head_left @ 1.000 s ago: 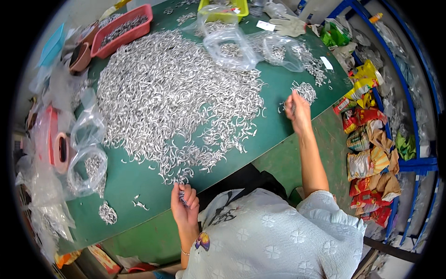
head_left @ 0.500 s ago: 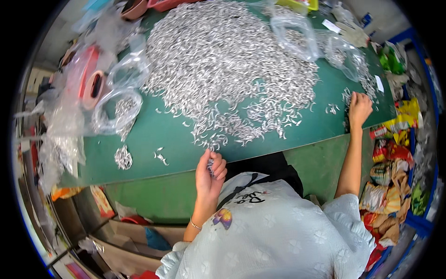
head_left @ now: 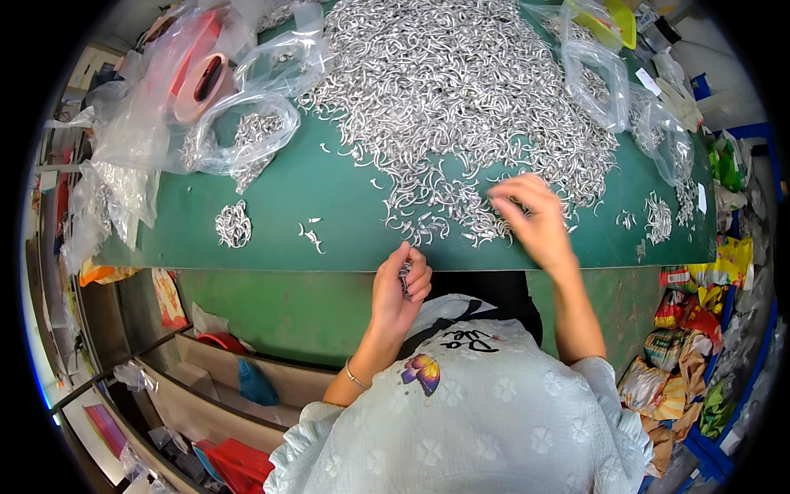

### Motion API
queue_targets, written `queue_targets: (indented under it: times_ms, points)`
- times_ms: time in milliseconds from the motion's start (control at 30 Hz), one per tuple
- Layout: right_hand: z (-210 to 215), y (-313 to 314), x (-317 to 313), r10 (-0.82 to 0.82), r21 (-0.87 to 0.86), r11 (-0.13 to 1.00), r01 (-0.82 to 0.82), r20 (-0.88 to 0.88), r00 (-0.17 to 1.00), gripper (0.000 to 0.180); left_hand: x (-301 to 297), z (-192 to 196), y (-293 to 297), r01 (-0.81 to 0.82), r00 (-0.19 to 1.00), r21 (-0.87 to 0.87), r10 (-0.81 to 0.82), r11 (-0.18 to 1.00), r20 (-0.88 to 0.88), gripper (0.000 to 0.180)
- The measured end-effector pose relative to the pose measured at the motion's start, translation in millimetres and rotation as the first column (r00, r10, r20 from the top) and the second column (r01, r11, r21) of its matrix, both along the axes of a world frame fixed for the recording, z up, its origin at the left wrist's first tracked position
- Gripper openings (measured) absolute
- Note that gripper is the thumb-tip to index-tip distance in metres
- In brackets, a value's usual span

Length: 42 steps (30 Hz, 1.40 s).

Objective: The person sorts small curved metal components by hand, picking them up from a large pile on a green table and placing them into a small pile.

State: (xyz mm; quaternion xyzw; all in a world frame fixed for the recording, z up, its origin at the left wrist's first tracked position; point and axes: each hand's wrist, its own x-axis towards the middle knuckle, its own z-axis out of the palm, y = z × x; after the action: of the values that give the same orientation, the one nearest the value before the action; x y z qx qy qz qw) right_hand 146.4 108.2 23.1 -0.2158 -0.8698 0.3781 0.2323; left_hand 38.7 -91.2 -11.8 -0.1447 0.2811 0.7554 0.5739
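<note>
- Head view: the right hand (head_left: 539,221) has left the small pile (head_left: 657,219) toward the surface's right end and is now over the near fringe of the big heap (head_left: 461,99).
- Its thumb and fingertips look narrow-set, slightly blurred; I cannot tell whether anything is pinched between them.
- The left hand (head_left: 397,288) stays at the front edge of the surface (head_left: 346,247), fingers curled around a clump of curved silvery pieces (head_left: 405,278).
- The small pile is now uncovered, with a few loose pieces (head_left: 626,219) just beside it, apart from the heap.
- Further left, another small pile (head_left: 234,225) and some stray pieces (head_left: 312,237) lie as they did.
- For the work, I judge this means the right hand is back at the supply, while the left keeps its handful.
</note>
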Motion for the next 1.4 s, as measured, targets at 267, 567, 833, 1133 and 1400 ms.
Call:
queue_targets:
  times_ms: [267,567,833,1133,1400]
  points:
    - [-34.5,-43.2,-53.9,0.008,0.373,0.927,-0.045,0.101,0.995,0.017,-4.8,-2.0,-7.7,-0.024,1.000,-0.028,0.024,0.999,0.017,0.025]
    - [-28.7,-41.3,-52.5,0.040,0.305,0.948,-0.096,0.184,0.982,0.010,-14.0,0.3,-6.4,-0.051,0.994,0.027,0.048,0.998,0.095,0.024]
    - [-19.4,-24.6,-43.4,-0.101,0.232,0.971,0.055,0.191,0.976,0.016,-18.0,-12.2,-6.8,-0.096,0.983,0.134,0.072,0.986,0.171,0.034]
    - [5.1,-75.6,-48.6,0.174,-0.054,0.984,-0.171,0.048,0.984,0.015,-17.1,1.0,4.4,-0.100,0.987,0.031,0.096,0.994,0.126,0.034]
    - [-15.0,-49.5,-72.0,0.102,0.082,0.992,-0.099,-0.042,0.994,0.013,-20.2,3.7,-5.0,-0.052,0.987,-0.001,0.051,0.999,0.153,0.028]
